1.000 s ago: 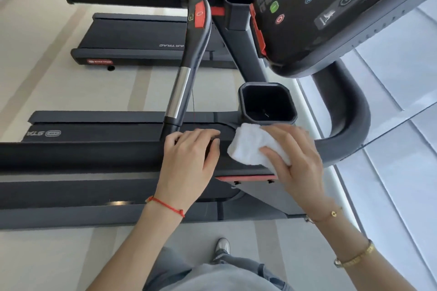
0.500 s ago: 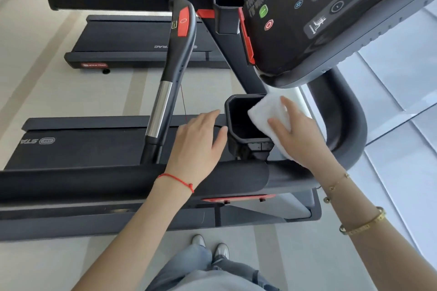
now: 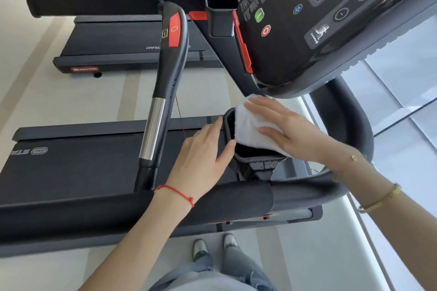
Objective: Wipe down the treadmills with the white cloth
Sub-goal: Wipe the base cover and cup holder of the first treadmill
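The white cloth point(image 3: 248, 130) lies folded over the far right rim of the near treadmill's black cup holder point(image 3: 255, 159), just under the console point(image 3: 307, 26). My right hand point(image 3: 288, 130) lies flat on top of the cloth with straight fingers, pressing it onto the holder. My left hand point(image 3: 203, 156) rests with straight fingers against the holder's left wall, the thumb at its near corner. The treadmill's belt point(image 3: 82, 172) stretches away to the left below both hands.
A black and silver handlebar with a red pad point(image 3: 170, 66) rises left of the holder. A padded side rail point(image 3: 212, 198) crosses under my forearms. A second treadmill point(image 3: 118, 42) stands beyond. A curved grey arm point(image 3: 350, 120) and glass panels close the right side.
My right hand carried the cloth up from the side rail onto the cup holder, then further over its far rim. My left hand left the rail and came to the holder's left side.
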Action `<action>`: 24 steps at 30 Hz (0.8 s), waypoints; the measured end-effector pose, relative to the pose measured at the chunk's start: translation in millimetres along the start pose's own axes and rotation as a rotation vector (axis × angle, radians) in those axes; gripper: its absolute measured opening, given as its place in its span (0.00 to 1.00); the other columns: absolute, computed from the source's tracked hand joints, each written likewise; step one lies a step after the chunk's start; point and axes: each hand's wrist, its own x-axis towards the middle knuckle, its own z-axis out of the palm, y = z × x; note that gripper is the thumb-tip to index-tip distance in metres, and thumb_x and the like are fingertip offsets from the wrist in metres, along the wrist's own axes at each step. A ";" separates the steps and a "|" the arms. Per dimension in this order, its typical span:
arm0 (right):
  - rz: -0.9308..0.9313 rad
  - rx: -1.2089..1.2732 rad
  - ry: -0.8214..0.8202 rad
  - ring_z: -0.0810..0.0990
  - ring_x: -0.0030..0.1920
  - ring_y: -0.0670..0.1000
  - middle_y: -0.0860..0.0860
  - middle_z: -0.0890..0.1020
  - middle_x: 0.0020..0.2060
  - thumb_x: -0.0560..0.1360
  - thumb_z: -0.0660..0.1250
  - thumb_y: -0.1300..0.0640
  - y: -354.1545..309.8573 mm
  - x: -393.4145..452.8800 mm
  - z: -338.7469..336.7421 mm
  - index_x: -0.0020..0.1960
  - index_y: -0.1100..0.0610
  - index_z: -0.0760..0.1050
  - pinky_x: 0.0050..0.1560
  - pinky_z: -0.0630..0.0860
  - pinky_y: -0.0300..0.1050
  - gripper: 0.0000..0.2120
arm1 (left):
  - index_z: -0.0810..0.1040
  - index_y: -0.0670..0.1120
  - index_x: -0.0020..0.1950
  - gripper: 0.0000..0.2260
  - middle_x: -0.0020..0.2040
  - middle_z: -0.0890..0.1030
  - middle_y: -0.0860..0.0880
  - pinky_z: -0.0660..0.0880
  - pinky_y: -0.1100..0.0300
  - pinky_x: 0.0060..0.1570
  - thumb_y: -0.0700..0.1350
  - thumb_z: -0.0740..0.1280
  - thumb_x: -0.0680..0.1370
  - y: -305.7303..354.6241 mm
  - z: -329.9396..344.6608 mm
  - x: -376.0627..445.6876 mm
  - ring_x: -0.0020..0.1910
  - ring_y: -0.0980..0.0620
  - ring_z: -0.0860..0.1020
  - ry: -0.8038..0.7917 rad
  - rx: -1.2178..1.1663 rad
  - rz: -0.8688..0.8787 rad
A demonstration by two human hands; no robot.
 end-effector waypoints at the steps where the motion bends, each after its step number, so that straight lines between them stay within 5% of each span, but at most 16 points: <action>1: -0.057 -0.058 -0.036 0.62 0.75 0.54 0.55 0.65 0.74 0.81 0.60 0.61 -1.3 11.7 -1.9 0.76 0.60 0.61 0.75 0.59 0.48 0.24 | 0.59 0.46 0.79 0.27 0.69 0.73 0.49 0.69 0.54 0.65 0.56 0.56 0.82 1.3 0.4 0.8 0.65 0.49 0.73 0.014 -0.010 -0.007; 5: -0.156 -0.209 -0.104 0.67 0.72 0.54 0.52 0.68 0.73 0.81 0.59 0.59 -5.8 41.6 4.0 0.76 0.57 0.61 0.71 0.64 0.49 0.24 | 0.65 0.45 0.76 0.24 0.58 0.77 0.50 0.73 0.52 0.59 0.54 0.58 0.82 7.9 3.1 2.3 0.55 0.51 0.75 0.064 -0.052 -0.058; 13: 0.004 0.039 -0.053 0.66 0.71 0.54 0.52 0.66 0.71 0.82 0.57 0.59 25.5 4.4 -3.3 0.77 0.54 0.57 0.72 0.61 0.49 0.25 | 0.67 0.49 0.74 0.24 0.63 0.76 0.52 0.72 0.49 0.64 0.55 0.58 0.80 10.8 5.6 4.2 0.63 0.54 0.74 0.109 -0.118 -0.102; 15: -0.032 -0.058 -0.055 0.67 0.69 0.56 0.53 0.68 0.71 0.82 0.58 0.59 20.6 14.7 -1.3 0.78 0.55 0.57 0.70 0.61 0.44 0.26 | 0.67 0.48 0.74 0.24 0.66 0.75 0.52 0.71 0.50 0.66 0.55 0.58 0.80 10.9 7.0 4.6 0.65 0.54 0.74 0.117 -0.126 -0.110; 20: -0.135 -0.285 -0.077 0.73 0.61 0.55 0.50 0.72 0.67 0.81 0.58 0.57 7.0 48.3 8.9 0.77 0.52 0.58 0.60 0.70 0.51 0.25 | 0.69 0.48 0.72 0.23 0.64 0.77 0.52 0.71 0.49 0.65 0.55 0.59 0.79 10.5 7.9 5.6 0.63 0.54 0.75 0.135 -0.155 -0.124; 24: -0.021 -0.042 0.060 0.71 0.63 0.54 0.49 0.71 0.67 0.80 0.60 0.61 19.2 18.0 8.1 0.76 0.52 0.62 0.58 0.65 0.39 0.25 | 0.68 0.49 0.74 0.23 0.65 0.76 0.53 0.71 0.50 0.66 0.54 0.59 0.80 10.2 7.8 5.2 0.63 0.56 0.74 0.125 -0.157 -0.114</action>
